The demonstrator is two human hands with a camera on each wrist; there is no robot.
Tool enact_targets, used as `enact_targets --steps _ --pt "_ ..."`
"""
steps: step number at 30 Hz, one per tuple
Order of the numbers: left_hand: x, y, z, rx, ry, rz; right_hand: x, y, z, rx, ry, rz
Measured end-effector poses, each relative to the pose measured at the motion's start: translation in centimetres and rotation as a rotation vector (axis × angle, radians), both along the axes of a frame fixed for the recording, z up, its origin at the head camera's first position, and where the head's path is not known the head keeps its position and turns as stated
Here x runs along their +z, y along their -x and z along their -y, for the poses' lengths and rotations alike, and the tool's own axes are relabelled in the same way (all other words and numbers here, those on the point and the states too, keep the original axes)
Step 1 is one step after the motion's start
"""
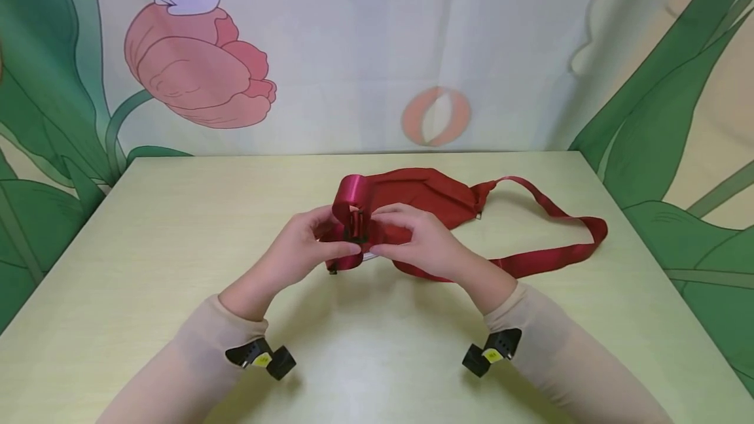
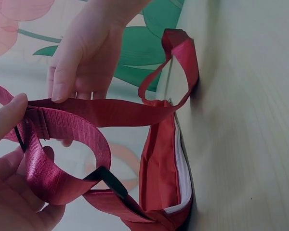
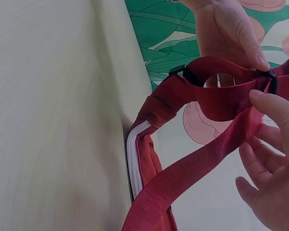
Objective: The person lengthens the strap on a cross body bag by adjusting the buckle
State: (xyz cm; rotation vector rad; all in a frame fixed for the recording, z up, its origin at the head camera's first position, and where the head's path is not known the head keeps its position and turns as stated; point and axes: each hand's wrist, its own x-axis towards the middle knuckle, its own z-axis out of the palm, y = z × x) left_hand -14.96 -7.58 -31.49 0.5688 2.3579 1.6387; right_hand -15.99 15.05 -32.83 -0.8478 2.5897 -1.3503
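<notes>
Red fabric waist bag [image 1: 430, 198] with a white zip edge lies mid-worktop, toward the far side, its glossy red webbing strap [image 1: 554, 254] trailing in a long loop to the right. At the bag's left end the strap curls up into a raised loop threaded through a black plastic slider buckle [image 1: 355, 233]. Both hands pinch that strap: left hand [image 1: 300, 250] beside the buckle, right hand [image 1: 421, 241] just right of it. Pale yellow-green worktop [image 1: 177, 228] carries everything.
</notes>
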Motion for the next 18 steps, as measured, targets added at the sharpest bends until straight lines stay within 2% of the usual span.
enact_targets --steps 7,11,18 --pt "0.2 0.0 0.5 0.025 -0.045 0.042 -0.2 0.4 -0.4 -0.013 -0.032 0.0" --pt "0.1 0.1 0.7 0.022 -0.094 0.081 -0.6 0.5 -0.7 0.001 -0.046 0.033" --pt "-0.2 0.3 0.8 0.023 -0.149 0.103 -1.6 1.0 -1.5 0.005 -0.083 0.086"
